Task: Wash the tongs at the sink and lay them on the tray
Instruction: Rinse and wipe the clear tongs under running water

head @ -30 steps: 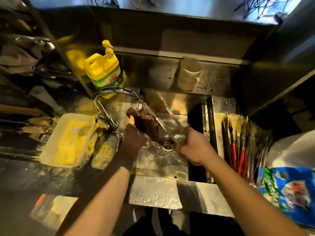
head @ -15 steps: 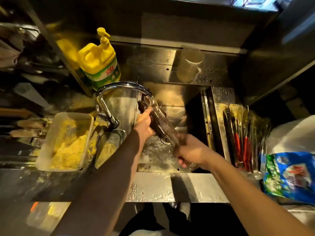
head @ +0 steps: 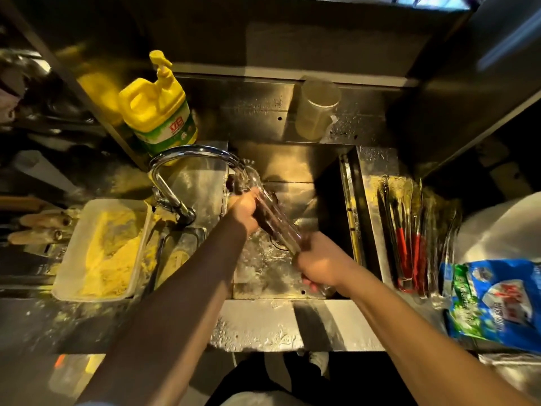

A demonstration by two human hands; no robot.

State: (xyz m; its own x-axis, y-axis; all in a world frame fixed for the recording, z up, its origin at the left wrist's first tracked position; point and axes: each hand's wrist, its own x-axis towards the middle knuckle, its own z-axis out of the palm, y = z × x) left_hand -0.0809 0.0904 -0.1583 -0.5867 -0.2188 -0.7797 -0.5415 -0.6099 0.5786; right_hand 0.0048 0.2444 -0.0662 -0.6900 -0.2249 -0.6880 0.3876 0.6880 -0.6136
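Observation:
A pair of metal tongs [head: 282, 230] slants across the steel sink [head: 292, 168], its tips up under the running faucet [head: 187, 152]. My right hand [head: 320, 266] grips the handle end low in the basin. My left hand [head: 244, 210] is wrapped round the upper arms of the tongs and holds a dark cloth [head: 265, 219] against them. Water splashes over the sink floor below. To the right of the sink, the steel tray [head: 370, 177] holds several other tongs [head: 409, 247] with red grips.
A yellow detergent jug [head: 156, 109] stands behind the faucet, and a translucent cup [head: 316, 109] sits on the back ledge. At the left is a white tub of yellow crumbs [head: 102, 250], with a small metal pan [head: 178, 253] beside it. A blue bag [head: 494, 303] lies at the right.
My left hand has slid with the cloth up the tongs toward the spout. The tongs' tips now sit right under the stream, while my right hand keeps its grip.

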